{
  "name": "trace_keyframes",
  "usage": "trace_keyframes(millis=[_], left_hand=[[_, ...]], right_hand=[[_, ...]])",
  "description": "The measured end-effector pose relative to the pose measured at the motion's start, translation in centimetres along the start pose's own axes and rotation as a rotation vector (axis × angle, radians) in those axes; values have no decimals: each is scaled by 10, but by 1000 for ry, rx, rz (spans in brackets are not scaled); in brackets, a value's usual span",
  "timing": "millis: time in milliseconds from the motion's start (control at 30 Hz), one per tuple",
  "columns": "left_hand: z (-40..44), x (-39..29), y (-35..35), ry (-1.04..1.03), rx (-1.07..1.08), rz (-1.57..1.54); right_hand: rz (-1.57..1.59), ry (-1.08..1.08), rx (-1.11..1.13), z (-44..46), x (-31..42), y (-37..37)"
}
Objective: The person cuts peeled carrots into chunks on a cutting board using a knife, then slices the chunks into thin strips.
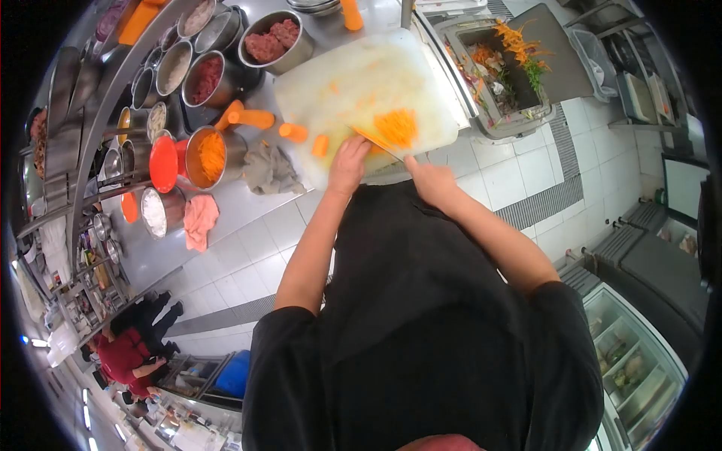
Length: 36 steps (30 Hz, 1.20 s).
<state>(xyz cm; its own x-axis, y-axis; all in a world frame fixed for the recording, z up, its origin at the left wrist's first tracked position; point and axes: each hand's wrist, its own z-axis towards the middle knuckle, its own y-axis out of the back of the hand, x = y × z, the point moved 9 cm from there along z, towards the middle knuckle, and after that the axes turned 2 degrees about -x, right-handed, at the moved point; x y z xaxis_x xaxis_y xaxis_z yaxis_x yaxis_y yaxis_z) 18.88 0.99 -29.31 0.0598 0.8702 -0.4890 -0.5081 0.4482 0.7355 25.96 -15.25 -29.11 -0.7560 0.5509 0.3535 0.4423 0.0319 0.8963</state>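
Note:
My right hand [432,183] grips a kitchen knife [390,150], its blade slanting up and left across the white cutting board [338,79]. Beside the blade, my left hand [350,161] has its fingers bent and pressed down on a piece of carrot, mostly hidden under them. Right of the knife lies a heap of shredded carrot [396,129]. A short carrot chunk [320,145] sits left of my left hand, with a longer carrot piece [293,133] farther left at the board's edge. Whole peeled carrots [252,118] lie on the counter past it.
Left stands a metal pot [235,154] of shredded carrot near a grey cloth [269,169] and a pink cloth [201,220]. Pots of raw meat [274,41] stand behind. An open waste bin [492,131] is at right. A co-worker [124,353] stands at lower left.

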Motion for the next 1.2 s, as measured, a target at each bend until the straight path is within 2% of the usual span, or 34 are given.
trace_keyframes(millis=[200,333,433,500,633,667,733,833,1033,1133,1200], left_hand=[[1,7,-3,12,-6,17],[-9,3,-1,54,1,-17],[-4,9,0,59,-32,-6],[-4,8,1,41,-37,-2],[-3,8,-1,10,-34,16],[-2,7,-1,14,-23,20],[1,4,3,11,-45,25],[-1,5,4,14,-64,40],[-5,9,1,31,-74,49],[-5,2,6,27,-82,58],[-10,5,5,46,-66,62]], right_hand=[[-44,42,81,4,11,17],[28,14,98,1,-2,-19],[-45,-13,143,14,-4,-31],[-27,77,22,20,-2,-18],[-27,69,24,1,8,13],[-45,22,83,-5,9,15],[-62,-19,144,-4,4,2],[1,39,31,11,-2,-13],[-39,29,140,-1,2,-1],[51,42,45,9,-6,-15],[18,39,138,14,2,-15]])
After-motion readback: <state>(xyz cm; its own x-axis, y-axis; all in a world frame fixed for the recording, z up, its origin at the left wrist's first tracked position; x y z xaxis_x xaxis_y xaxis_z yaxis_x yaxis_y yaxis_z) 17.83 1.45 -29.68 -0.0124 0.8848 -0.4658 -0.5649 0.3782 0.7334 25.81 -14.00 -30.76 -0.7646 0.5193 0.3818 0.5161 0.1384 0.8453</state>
